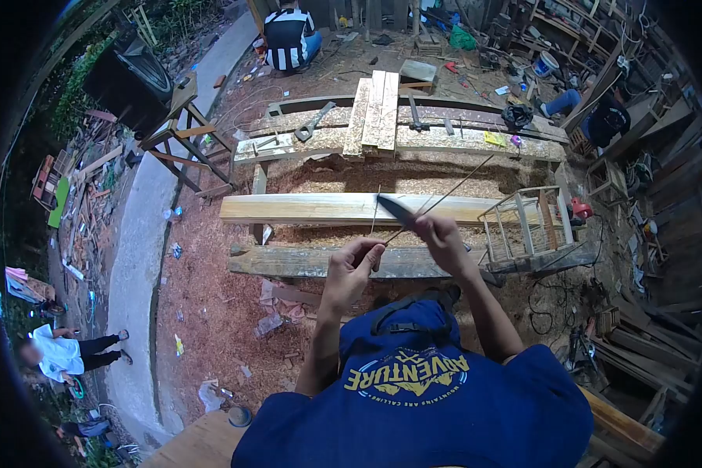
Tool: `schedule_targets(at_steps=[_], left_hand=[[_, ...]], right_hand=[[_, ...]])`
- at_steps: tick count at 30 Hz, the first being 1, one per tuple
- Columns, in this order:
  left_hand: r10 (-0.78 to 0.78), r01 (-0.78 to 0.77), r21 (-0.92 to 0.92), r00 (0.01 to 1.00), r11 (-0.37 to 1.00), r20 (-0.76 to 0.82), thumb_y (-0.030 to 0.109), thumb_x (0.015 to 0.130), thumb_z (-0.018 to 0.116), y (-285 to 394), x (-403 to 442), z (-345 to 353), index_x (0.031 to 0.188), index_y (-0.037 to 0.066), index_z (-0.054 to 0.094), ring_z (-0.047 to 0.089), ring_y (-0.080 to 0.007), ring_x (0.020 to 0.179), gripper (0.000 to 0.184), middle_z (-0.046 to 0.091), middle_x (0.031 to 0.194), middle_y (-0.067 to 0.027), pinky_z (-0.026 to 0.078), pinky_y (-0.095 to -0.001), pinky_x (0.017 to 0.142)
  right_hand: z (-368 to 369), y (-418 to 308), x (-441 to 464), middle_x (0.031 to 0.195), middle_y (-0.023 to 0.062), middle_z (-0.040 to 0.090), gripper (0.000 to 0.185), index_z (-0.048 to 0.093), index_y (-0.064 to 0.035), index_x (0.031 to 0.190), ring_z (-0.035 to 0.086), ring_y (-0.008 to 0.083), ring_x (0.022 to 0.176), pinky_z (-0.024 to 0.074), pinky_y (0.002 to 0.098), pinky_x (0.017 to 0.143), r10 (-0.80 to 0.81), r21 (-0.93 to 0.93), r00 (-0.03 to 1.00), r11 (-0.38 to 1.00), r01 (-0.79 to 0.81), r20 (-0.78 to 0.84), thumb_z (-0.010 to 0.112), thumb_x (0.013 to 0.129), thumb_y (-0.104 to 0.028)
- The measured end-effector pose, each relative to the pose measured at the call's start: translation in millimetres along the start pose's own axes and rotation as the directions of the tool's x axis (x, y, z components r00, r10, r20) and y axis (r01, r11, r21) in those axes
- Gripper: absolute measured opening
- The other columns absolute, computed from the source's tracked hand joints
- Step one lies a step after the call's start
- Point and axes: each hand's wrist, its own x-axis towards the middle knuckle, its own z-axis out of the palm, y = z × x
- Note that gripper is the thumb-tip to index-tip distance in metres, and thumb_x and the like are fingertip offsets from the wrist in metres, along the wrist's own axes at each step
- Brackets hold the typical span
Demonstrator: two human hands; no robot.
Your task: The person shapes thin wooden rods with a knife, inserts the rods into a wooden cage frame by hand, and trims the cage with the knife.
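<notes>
My right hand (pixel 442 243) is closed around the handle of a knife, its dark blade (pixel 396 211) pointing up and left. My left hand (pixel 352 269) pinches a thin stick (pixel 375 210) that stands nearly upright beside the blade tip. Another long thin strip (pixel 469 176) slants from near my left fingertips up to the right, passing by the knife; whether the two pieces are joined I cannot tell. Beyond both hands lies a long pale plank (pixel 288 207) on the wooden bench frame (pixel 312 263). A small slatted wooden frame (pixel 524 222) stands right of my right hand.
A hammer (pixel 416 115), a grey hand tool (pixel 313 122) and stacked boards (pixel 381 109) lie across the far beams among shavings. A black speaker-like box (pixel 129 86) rests on a wooden stand at left. Other people are at the back (pixel 288 35), right (pixel 607 118) and lower left (pixel 62 355).
</notes>
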Motion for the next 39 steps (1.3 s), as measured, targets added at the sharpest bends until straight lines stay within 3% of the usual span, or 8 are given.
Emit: schedule_targets(at_steps=[1, 5, 9, 13, 20, 32, 35, 39], left_hand=[[-0.004, 0.004, -0.009, 1.000, 1.000, -0.005, 0.013, 0.100, 0.064, 0, 0, 3, 0.107, -0.001, 0.069, 0.052, -0.0022, 0.067, 0.016, 0.060, 0.074, 0.0030, 0.041, -0.0199, 0.058], [-0.011, 0.011, 0.000, 0.999, 1.000, -0.036, 0.013, 0.100, 0.064, 6, 3, 6, 0.106, 0.000, 0.069, 0.051, -0.0015, 0.065, 0.015, 0.060, 0.072, 0.0037, 0.039, -0.0195, 0.056], [0.012, -0.013, -0.024, 1.000, 1.000, -0.008, 0.014, 0.099, 0.065, 3, 6, 5, 0.106, 0.000, 0.069, 0.051, -0.0010, 0.064, 0.016, 0.060, 0.072, 0.0039, 0.039, -0.0191, 0.054], [-0.011, 0.010, -0.030, 0.999, 0.999, -0.048, 0.015, 0.099, 0.066, 5, 4, 6, 0.106, 0.001, 0.070, 0.053, -0.0011, 0.065, 0.017, 0.063, 0.073, 0.0031, 0.039, -0.0195, 0.054], [-0.018, 0.015, -0.046, 0.998, 0.999, -0.061, 0.014, 0.099, 0.066, 17, -4, -3, 0.108, 0.000, 0.071, 0.056, -0.0014, 0.066, 0.018, 0.070, 0.081, -0.0007, 0.043, -0.0181, 0.057], [0.086, -0.088, -0.009, 0.989, 0.996, -0.118, 0.009, 0.101, 0.062, 15, -3, 3, 0.103, -0.002, 0.070, 0.048, 0.0004, 0.059, 0.014, 0.071, 0.082, -0.0009, 0.039, -0.0193, 0.050], [0.072, -0.072, 0.005, 0.988, 0.997, -0.139, 0.010, 0.101, 0.062, 12, -3, 2, 0.103, -0.002, 0.070, 0.048, 0.0003, 0.058, 0.015, 0.070, 0.079, -0.0010, 0.038, -0.0194, 0.049], [0.060, -0.055, 0.034, 0.985, 0.998, -0.163, 0.012, 0.101, 0.062, 8, -5, 7, 0.101, -0.002, 0.070, 0.047, 0.0004, 0.057, 0.016, 0.069, 0.076, -0.0003, 0.038, -0.0194, 0.048]], right_hand=[[-6, -7, -5, 0.069, 0.0072, 0.060, 0.040, 0.065, 0.0022, 0.093, 0.055, 0.0156, 0.065, 0.0461, 0.0343, 0.061, 0.020, -0.153, 0.990, 0.988, 0.001, 0.139, 0.048, 0.107, -0.031], [-7, 5, 1, 0.068, 0.0082, 0.058, 0.045, 0.062, 0.0031, 0.091, 0.054, 0.0150, 0.065, 0.0450, 0.0331, 0.061, 0.071, 0.028, 0.996, 0.997, -0.073, 0.057, 0.046, 0.107, -0.035], [3, -22, -3, 0.067, 0.0126, 0.058, 0.045, 0.064, 0.0026, 0.096, 0.052, 0.0176, 0.063, 0.0451, 0.0343, 0.061, 0.025, -0.083, 0.978, 0.997, -0.008, 0.208, 0.048, 0.106, -0.038], [2, -20, 2, 0.067, 0.0150, 0.060, 0.040, 0.068, 0.0022, 0.099, 0.058, 0.0188, 0.063, 0.0472, 0.0353, 0.062, 0.128, -0.189, 0.975, 0.978, -0.093, 0.183, 0.051, 0.105, -0.034], [1, -25, 9, 0.072, 0.0123, 0.066, 0.037, 0.069, 0.0039, 0.098, 0.060, 0.0168, 0.065, 0.0481, 0.0345, 0.063, 0.040, -0.126, 0.998, 0.991, -0.034, 0.042, 0.049, 0.107, -0.026], [5, -21, 5, 0.063, 0.0021, 0.046, 0.050, 0.058, 0.0034, 0.084, 0.045, 0.0121, 0.062, 0.0398, 0.0320, 0.058, 0.162, -0.019, 0.985, 0.987, -0.161, 0.067, 0.043, 0.108, -0.037], [8, -13, 0, 0.063, 0.0028, 0.046, 0.051, 0.057, 0.0033, 0.084, 0.046, 0.0117, 0.062, 0.0395, 0.0325, 0.057, 0.036, 0.030, 0.994, 0.999, -0.039, 0.103, 0.042, 0.108, -0.039], [-4, -10, 0, 0.066, 0.0050, 0.049, 0.050, 0.060, 0.0024, 0.089, 0.049, 0.0137, 0.064, 0.0426, 0.0332, 0.060, 0.074, -0.048, 0.984, 0.997, -0.068, 0.162, 0.045, 0.107, -0.041]])
